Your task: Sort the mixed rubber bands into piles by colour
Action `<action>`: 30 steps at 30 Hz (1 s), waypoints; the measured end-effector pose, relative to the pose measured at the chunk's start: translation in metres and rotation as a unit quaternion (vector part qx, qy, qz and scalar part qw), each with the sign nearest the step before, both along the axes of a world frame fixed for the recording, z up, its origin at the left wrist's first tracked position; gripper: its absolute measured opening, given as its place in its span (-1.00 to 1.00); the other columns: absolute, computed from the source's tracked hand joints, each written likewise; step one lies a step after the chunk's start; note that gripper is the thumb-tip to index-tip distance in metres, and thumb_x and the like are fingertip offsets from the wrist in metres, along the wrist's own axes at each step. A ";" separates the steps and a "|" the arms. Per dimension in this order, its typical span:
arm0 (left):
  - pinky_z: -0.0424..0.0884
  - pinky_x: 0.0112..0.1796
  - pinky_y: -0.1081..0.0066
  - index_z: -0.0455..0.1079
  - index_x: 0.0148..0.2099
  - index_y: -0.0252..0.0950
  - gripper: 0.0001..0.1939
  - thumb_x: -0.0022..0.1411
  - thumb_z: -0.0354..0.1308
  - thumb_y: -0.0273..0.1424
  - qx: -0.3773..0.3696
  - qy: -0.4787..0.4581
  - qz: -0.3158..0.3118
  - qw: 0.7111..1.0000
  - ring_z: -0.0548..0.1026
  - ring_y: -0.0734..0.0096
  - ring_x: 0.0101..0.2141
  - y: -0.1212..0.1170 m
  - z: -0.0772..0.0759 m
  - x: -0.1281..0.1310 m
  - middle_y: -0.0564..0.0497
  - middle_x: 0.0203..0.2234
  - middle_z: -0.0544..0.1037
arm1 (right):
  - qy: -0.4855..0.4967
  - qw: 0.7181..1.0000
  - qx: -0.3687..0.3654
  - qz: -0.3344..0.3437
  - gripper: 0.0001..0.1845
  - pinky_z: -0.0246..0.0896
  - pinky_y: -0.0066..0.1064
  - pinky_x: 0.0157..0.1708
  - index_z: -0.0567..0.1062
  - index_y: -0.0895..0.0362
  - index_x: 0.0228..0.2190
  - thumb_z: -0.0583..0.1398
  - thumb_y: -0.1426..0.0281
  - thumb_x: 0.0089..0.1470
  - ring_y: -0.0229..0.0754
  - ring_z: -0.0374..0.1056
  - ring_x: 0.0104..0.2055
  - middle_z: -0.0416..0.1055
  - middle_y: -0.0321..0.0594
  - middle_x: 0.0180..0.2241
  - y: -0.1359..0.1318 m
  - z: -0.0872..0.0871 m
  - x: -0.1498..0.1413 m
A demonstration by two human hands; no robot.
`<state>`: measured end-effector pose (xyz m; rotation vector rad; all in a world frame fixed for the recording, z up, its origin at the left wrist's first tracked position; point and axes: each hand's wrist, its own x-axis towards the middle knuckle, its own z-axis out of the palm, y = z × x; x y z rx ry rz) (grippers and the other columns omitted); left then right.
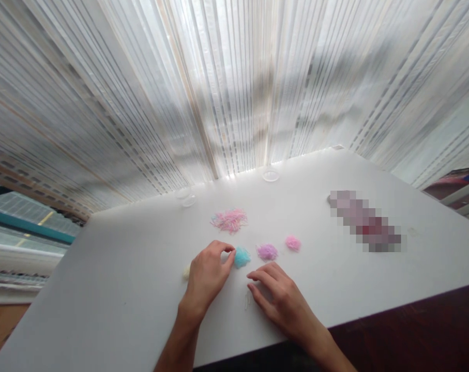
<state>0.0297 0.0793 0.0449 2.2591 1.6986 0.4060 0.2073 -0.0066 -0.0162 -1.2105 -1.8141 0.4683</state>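
Head view is showing left hand [210, 264] at blue pile [242, 257] on table [114, 274], fingertips nearly meeting, any grip unclear, right hand [277, 290] holding its fingers slightly apart, empty, near pale strands [246, 303].

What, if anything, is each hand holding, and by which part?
The left hand is at the blue pile's left edge; whether it pinches anything there cannot be told. The right hand, open, shows nothing held.

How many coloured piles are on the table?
5: multicoloured pile farthest back; blue pile by the left hand; purple pile, then pink pile, rightward; yellow pile partly hidden by that hand.
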 end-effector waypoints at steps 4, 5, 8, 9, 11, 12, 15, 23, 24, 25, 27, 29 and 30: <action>0.42 -0.35 0.40 0.58 -0.16 -0.17 -0.88 0.37 0.20 -0.35 0.026 -0.028 -0.007 0.999 0.55 0.39 -0.45 -0.005 0.001 -0.006 0.06 -0.24 0.67 | -0.004 1.000 0.001 0.002 -0.82 0.44 -0.23 -0.20 0.49 0.06 -0.09 0.19 0.51 0.31 -0.05 0.44 -0.19 0.51 -0.17 -0.24 0.000 0.002 0.000; 0.42 -0.35 0.40 0.57 -0.16 -0.17 -0.87 0.38 0.19 -0.34 0.039 -0.042 -0.012 0.998 0.54 0.39 -0.45 -0.008 0.002 -0.009 0.06 -0.24 0.66 | -0.003 1.000 0.001 0.003 -0.83 0.44 -0.22 -0.20 0.49 0.07 -0.09 0.19 0.51 0.32 -0.04 0.44 -0.19 0.51 -0.17 -0.25 0.000 0.002 0.000; 0.44 -0.33 0.41 0.54 -0.10 -0.17 -0.83 0.45 0.11 -0.32 0.075 -0.103 -0.043 0.991 0.50 0.42 -0.45 -0.025 0.002 -0.018 0.04 -0.24 0.64 | 0.005 1.000 0.005 -0.003 -0.81 0.44 -0.23 -0.19 0.50 0.07 -0.09 0.15 0.52 0.34 -0.05 0.45 -0.18 0.50 -0.17 -0.25 0.001 0.002 0.000; 0.44 -0.33 0.41 0.53 -0.08 -0.17 -0.82 0.46 0.10 -0.32 0.078 -0.120 -0.058 0.988 0.49 0.42 -0.45 -0.032 0.000 -0.020 0.04 -0.25 0.63 | 0.008 1.000 0.008 -0.009 -0.79 0.44 -0.24 -0.19 0.50 0.07 -0.08 0.14 0.53 0.34 -0.06 0.45 -0.18 0.50 -0.17 -0.25 0.002 0.002 0.000; 0.45 -0.34 0.41 0.52 -0.06 -0.17 -0.82 0.48 0.07 -0.34 0.069 -0.133 -0.089 0.985 0.46 0.44 -0.49 -0.050 -0.006 -0.023 0.05 -0.28 0.62 | 0.017 0.999 0.014 -0.023 -0.76 0.44 -0.24 -0.19 0.51 0.07 -0.07 0.11 0.55 0.34 -0.06 0.46 -0.19 0.51 -0.17 -0.26 0.002 0.001 0.001; 0.46 -0.35 0.42 0.51 -0.05 -0.16 -0.83 0.48 0.08 -0.36 0.058 -0.131 -0.104 0.984 0.46 0.45 -0.51 -0.058 -0.010 -0.023 0.05 -0.28 0.62 | 0.021 0.999 0.016 -0.030 -0.76 0.44 -0.24 -0.19 0.51 0.07 -0.08 0.11 0.56 0.34 -0.07 0.46 -0.19 0.51 -0.17 -0.26 0.002 0.001 0.001; 0.50 -0.36 0.40 0.49 0.01 -0.15 -0.83 0.40 0.19 -0.35 0.053 -0.111 -0.129 0.984 0.55 0.36 -0.43 -0.078 -0.026 -0.021 0.02 -0.23 0.64 | 0.029 0.998 0.019 -0.045 -0.76 0.45 -0.24 -0.20 0.51 0.07 -0.10 0.11 0.56 0.32 -0.07 0.47 -0.21 0.51 -0.17 -0.27 0.003 0.001 0.001; 0.49 -0.34 0.32 0.49 -0.08 -0.19 -0.88 0.44 0.12 -0.37 0.134 -0.067 -0.117 0.982 0.58 0.26 -0.38 -0.084 -0.048 -0.014 -0.01 -0.30 0.59 | 0.025 0.998 0.012 -0.054 -0.77 0.45 -0.28 -0.20 0.52 0.06 -0.13 0.13 0.56 0.30 -0.09 0.47 -0.24 0.51 -0.19 -0.29 0.003 0.003 0.000; 0.49 -0.34 0.32 0.48 -0.09 -0.19 -0.87 0.46 0.09 -0.38 0.140 -0.069 -0.119 0.981 0.58 0.27 -0.38 -0.083 -0.048 -0.016 -0.01 -0.30 0.58 | 0.022 0.998 0.010 -0.051 -0.77 0.45 -0.28 -0.20 0.52 0.06 -0.13 0.13 0.56 0.30 -0.09 0.47 -0.24 0.51 -0.19 -0.29 0.003 0.003 0.000; 0.48 -0.34 0.32 0.48 -0.09 -0.19 -0.85 0.47 0.07 -0.38 0.147 -0.070 -0.120 0.979 0.57 0.27 -0.39 -0.083 -0.048 -0.017 0.00 -0.31 0.58 | 0.018 0.999 0.008 -0.048 -0.77 0.44 -0.28 -0.20 0.51 0.06 -0.13 0.13 0.56 0.30 -0.09 0.47 -0.23 0.51 -0.19 -0.29 0.003 0.003 0.000; 0.46 -0.35 0.32 0.48 -0.07 -0.20 -0.83 0.49 0.05 -0.38 0.160 -0.072 -0.117 0.977 0.57 0.28 -0.39 -0.082 -0.048 -0.022 0.00 -0.30 0.59 | 0.009 0.999 0.006 -0.037 -0.78 0.43 -0.27 -0.20 0.51 0.05 -0.14 0.13 0.56 0.31 -0.08 0.47 -0.22 0.51 -0.18 -0.28 0.003 0.003 0.000; 0.45 -0.34 0.33 0.48 -0.06 -0.19 -0.82 0.50 0.04 -0.38 0.169 -0.074 -0.113 0.976 0.57 0.28 -0.39 -0.082 -0.048 -0.027 0.00 -0.30 0.59 | -0.006 1.000 0.006 -0.019 -0.79 0.43 -0.25 -0.19 0.51 0.06 -0.14 0.13 0.55 0.32 -0.07 0.46 -0.20 0.51 -0.18 -0.27 0.003 0.003 -0.001; 0.45 -0.34 0.33 0.48 -0.06 -0.19 -0.82 0.50 0.03 -0.38 0.169 -0.074 -0.111 0.977 0.57 0.28 -0.38 -0.082 -0.048 -0.030 0.00 -0.30 0.59 | -0.014 1.000 0.007 -0.009 -0.80 0.43 -0.23 -0.19 0.51 0.06 -0.14 0.13 0.54 0.32 -0.06 0.46 -0.20 0.51 -0.17 -0.27 0.003 0.003 -0.001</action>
